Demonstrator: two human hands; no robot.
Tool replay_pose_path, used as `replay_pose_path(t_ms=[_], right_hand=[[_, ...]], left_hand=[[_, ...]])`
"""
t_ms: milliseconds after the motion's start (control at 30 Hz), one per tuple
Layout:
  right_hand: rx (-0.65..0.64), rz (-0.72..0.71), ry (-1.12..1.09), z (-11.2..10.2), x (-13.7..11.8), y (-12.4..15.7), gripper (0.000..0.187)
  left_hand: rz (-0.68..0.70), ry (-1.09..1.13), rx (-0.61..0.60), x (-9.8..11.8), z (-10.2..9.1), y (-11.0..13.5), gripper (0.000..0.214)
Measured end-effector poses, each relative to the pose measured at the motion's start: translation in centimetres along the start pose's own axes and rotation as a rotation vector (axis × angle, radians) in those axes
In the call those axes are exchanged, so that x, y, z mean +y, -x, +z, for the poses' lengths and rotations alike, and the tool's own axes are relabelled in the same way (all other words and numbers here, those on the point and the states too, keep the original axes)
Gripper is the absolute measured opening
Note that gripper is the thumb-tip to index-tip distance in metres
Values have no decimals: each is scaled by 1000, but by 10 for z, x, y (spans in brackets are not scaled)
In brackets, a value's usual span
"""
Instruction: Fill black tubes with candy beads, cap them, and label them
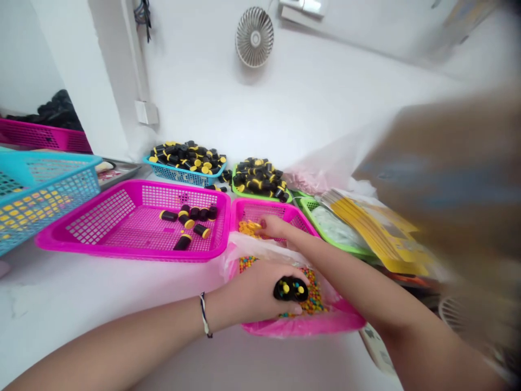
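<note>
My left hand, with a braided bracelet at the wrist, is closed round two small black tubes side by side. Their open ends face me, and yellow and teal beads show inside. The hand hovers over a plastic-lined pink basket of many-coloured beads. Farther back, my right hand reaches into a pink basket, its bent fingers pinching at a pile of small yellow caps. Its fingertips are partly hidden among the caps.
Left of my hands sits a wide pink basket with several yellow-capped black tubes. Behind it are a blue basket and a green basket heaped with such tubes. A light-blue basket stands far left; yellow cards lie right.
</note>
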State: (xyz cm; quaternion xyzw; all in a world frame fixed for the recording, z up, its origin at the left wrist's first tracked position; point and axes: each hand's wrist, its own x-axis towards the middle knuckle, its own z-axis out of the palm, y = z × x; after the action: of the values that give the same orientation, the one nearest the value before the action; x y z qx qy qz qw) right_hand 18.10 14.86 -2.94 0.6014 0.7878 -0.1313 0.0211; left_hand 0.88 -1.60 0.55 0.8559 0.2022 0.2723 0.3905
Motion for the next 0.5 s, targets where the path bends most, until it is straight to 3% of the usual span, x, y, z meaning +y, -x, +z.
replay_pose_path(t_ms=[167,300,400,500], right_hand=[[27,52,-130,-2,-6,6,29],[145,56,-317,-23,-13,19,26],[270,18,-519,-47,-20,54,30],[387,-81,-746,-64,-35,114,43]], left_hand=[[31,-4,13,0,-1,0,33],[27,52,44,-1,2,2,32],[-95,115,204,1,-1,1,49],[-180,164,344,8,-12,1,59]])
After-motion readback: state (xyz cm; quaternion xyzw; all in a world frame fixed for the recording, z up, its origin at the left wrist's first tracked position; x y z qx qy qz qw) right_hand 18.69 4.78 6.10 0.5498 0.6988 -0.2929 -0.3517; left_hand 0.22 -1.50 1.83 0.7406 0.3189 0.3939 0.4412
